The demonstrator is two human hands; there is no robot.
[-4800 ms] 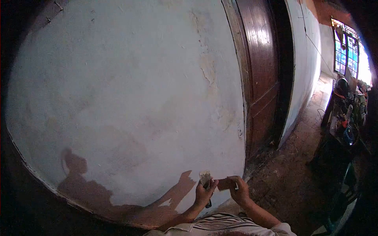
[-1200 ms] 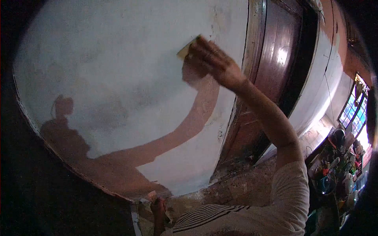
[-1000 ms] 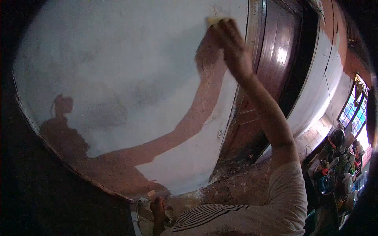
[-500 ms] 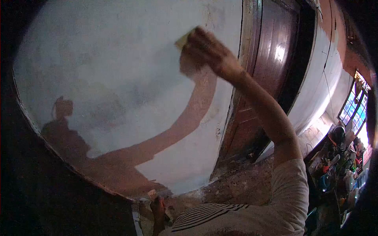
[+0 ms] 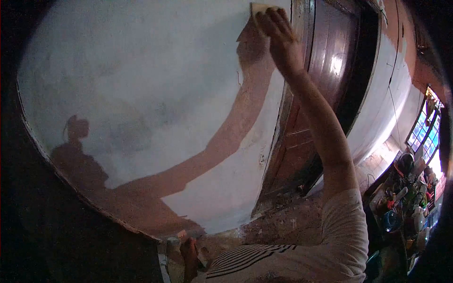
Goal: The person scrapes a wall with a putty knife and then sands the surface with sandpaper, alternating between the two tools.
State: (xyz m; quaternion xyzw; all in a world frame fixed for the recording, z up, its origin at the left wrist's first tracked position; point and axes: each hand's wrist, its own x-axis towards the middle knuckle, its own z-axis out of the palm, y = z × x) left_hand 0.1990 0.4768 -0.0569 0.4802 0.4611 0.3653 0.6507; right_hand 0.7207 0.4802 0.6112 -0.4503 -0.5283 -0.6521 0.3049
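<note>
My right hand (image 5: 281, 45) is raised high against the pale wall (image 5: 155, 94), its fingers pressed over a flat, light yellowish pad (image 5: 261, 8) that lies on the wall surface near the door frame. Low in the view, my left hand (image 5: 189, 252) is closed round a small object with a pale, blocky end (image 5: 182, 234); the rest of that object is hidden by the fingers. The shadow of my arm and head falls across the wall.
A dark brown wooden door (image 5: 325, 61) stands right of the wall. Farther right are another white wall (image 5: 389, 94), a bright window (image 5: 424, 127) and a cluttered pile of household items (image 5: 406, 203).
My right hand has moved up and to the right along the wall with the pad, closer to the door frame. My left hand has hardly moved.
</note>
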